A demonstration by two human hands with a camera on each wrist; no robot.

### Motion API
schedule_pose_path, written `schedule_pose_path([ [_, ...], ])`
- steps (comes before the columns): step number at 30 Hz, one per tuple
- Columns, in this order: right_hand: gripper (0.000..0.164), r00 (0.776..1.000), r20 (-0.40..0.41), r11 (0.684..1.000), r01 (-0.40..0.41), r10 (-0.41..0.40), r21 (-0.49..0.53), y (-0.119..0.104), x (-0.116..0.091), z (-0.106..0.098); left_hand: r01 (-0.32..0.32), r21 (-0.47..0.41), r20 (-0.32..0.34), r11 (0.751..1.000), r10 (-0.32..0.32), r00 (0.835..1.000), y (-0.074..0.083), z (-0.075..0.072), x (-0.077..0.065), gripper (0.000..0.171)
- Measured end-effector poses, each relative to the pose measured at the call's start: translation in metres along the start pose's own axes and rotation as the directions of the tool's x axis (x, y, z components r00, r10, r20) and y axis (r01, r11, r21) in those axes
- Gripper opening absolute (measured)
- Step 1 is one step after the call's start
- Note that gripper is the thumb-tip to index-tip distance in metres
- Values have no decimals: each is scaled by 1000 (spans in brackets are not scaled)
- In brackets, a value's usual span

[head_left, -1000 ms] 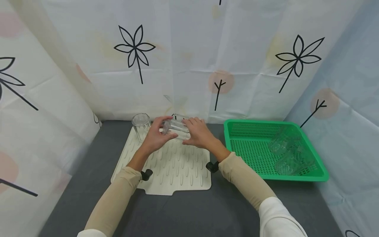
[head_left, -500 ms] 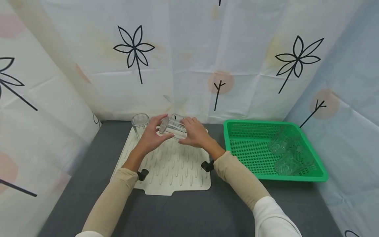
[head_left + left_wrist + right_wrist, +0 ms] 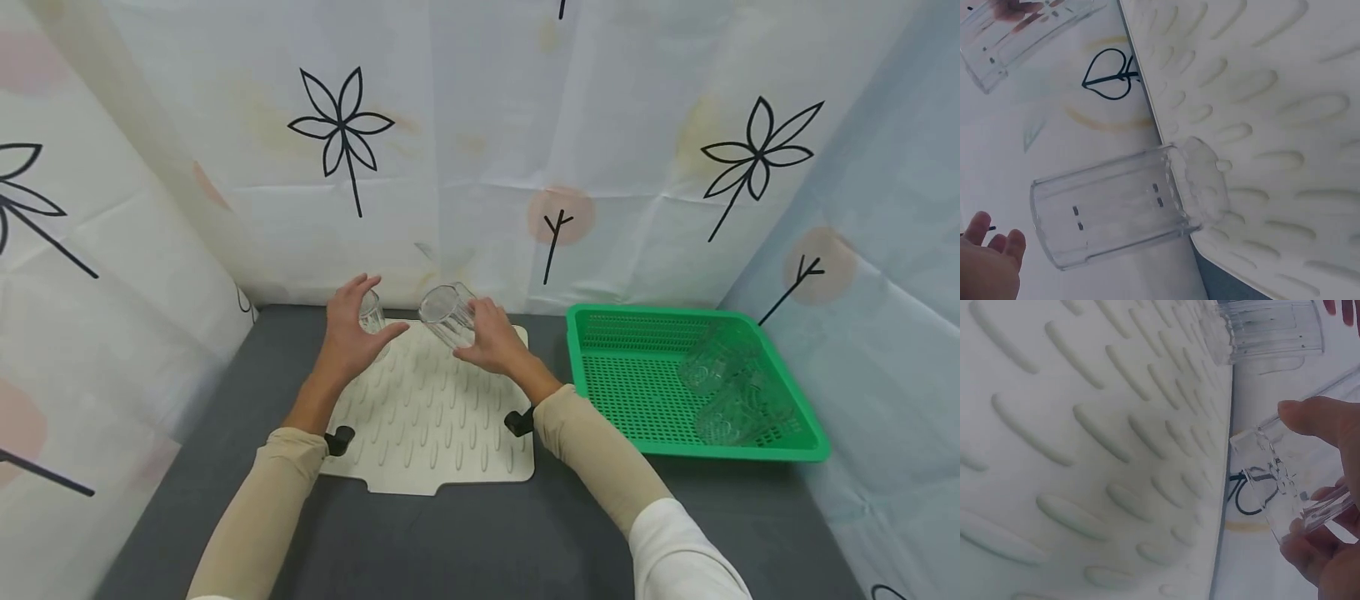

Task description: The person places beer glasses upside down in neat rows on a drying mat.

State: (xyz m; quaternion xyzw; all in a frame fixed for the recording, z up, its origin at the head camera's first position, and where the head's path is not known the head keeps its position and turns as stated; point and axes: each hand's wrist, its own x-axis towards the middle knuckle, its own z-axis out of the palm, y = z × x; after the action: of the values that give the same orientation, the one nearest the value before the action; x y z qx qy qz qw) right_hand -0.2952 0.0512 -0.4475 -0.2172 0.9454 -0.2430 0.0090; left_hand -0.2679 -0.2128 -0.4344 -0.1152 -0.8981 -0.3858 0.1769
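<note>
My right hand (image 3: 495, 340) grips a clear glass tumbler (image 3: 447, 315) over the back part of the cream drying mat (image 3: 442, 425). That tumbler leans, with its mouth up and to the left; in the right wrist view its thick base (image 3: 1272, 481) points toward the mat, thumb on one side and fingers on the other. A second clear tumbler (image 3: 1110, 209) stands upright at the mat's back left corner. My left hand (image 3: 351, 329) overlaps it in the head view, thumb and fingers spread wide; the left wrist view shows the fingers (image 3: 1015, 247) apart from its rim.
A green plastic basket (image 3: 630, 392) sits right of the mat, with clear glasses (image 3: 738, 408) lying in its right side. Patterned white fabric (image 3: 480, 150) hangs behind and on both sides of the dark grey table (image 3: 480, 542).
My left hand has let go of the held tumbler and moved left toward the standing one. The right hand keeps its tumbler, which has turned from nearly lying to more upright.
</note>
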Motion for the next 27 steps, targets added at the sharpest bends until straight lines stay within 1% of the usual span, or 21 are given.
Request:
schedule_pose_path([
  [2,86,1000,9,998,-25,24,65,3,0,5,19,23,-19,1000,-18,1000,-7,-4,0,87],
  [4,88,999,16,990,-54,52,132,5,0,10,46,39,-17,998,-45,999,-15,-8,1,91],
  [7,91,996,20,971,-93,91,219,8,0,19,105,44,16,994,-106,994,-28,-15,0,100],
  [9,91,994,5,958,-108,111,265,10,0,24,145,55,50,988,-147,988,-37,-19,-2,106],
  [12,90,992,-28,943,-109,124,314,11,1,30,199,65,89,978,-204,975,-50,-23,-7,112],
  [16,89,989,-59,937,-106,133,332,13,3,37,225,107,108,968,-236,966,-64,-25,-16,115],
  [19,88,986,-58,933,-126,154,338,14,3,42,236,134,112,962,-251,961,-73,-24,-22,117],
  [24,86,982,-63,931,-149,180,332,17,3,49,263,201,141,944,-293,946,-84,-21,-29,121],
  [27,86,981,-72,934,-148,180,326,20,3,55,278,249,166,928,-324,932,-88,-20,-33,124],
])
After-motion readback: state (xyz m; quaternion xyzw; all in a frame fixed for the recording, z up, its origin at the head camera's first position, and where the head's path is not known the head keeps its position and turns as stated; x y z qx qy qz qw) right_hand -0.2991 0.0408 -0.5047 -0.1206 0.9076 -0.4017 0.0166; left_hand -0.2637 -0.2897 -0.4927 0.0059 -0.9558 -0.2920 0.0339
